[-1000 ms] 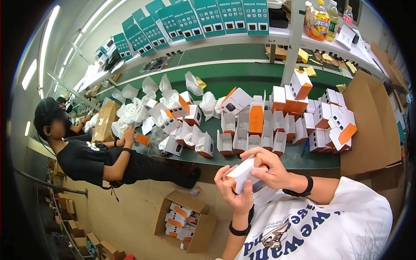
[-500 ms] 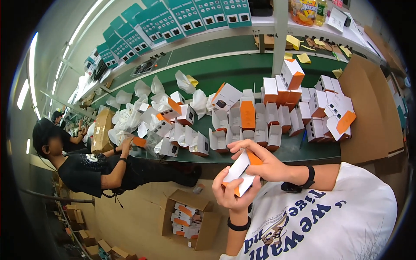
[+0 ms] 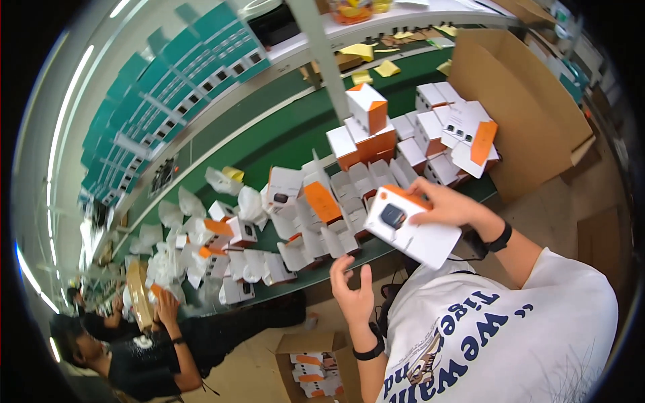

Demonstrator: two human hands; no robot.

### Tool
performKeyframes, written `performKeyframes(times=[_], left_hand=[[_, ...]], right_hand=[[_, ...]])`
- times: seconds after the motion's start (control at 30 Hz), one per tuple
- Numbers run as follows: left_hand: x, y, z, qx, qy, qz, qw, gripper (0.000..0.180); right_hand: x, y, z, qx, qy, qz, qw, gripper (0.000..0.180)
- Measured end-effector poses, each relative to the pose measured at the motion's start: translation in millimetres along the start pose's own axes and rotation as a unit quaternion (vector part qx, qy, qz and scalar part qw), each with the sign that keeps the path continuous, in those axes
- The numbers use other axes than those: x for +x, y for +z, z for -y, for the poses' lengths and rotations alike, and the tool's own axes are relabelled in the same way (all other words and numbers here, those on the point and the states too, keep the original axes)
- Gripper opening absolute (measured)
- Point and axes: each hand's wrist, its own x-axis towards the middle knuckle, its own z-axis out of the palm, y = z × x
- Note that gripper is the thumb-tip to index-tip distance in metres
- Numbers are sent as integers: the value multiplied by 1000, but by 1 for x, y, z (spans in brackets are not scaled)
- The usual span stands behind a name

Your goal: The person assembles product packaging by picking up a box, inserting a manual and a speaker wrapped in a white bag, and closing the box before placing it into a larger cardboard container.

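A white rectangular cardboard box with an orange end flap and a dark product picture on its face (image 3: 411, 227) is held by the right hand (image 3: 449, 203), whose fingers are closed over its upper edge; the box is carried above the near edge of the green tabletop (image 3: 282, 144), tilted, picture face turned toward the viewer, presumably so that the face can be seen. The left hand (image 3: 353, 292) is shown empty and open, fingers spread and slightly curled, palm turned toward the box, just below it and apart from it, as if placed to receive or steady it. A black band is worn on each wrist. Many similar white-and-orange boxes (image 3: 316, 201), several with flaps standing open, are spread over the tabletop, and closed ones are stacked (image 3: 366, 124) further back. A large brown corrugated carton (image 3: 521, 107) stands at the right end. An open brown carton holding more small boxes (image 3: 316, 359) rests on the floor below. At the lower left, a person in a black shirt (image 3: 144, 356) is seen handling a brown carton at the same tabletop.
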Motion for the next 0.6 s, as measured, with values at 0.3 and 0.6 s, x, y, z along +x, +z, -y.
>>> performKeyframes(times=[0.3, 0.6], left_hand=[[-19, 70, 118, 69, -160, 357, 918, 84], [1, 153, 163, 94, -228, 116, 962, 76]], right_hand=[[92, 39, -116, -166, 222, 42, 960, 73], [11, -31, -94, 15, -46, -381, 923, 30]])
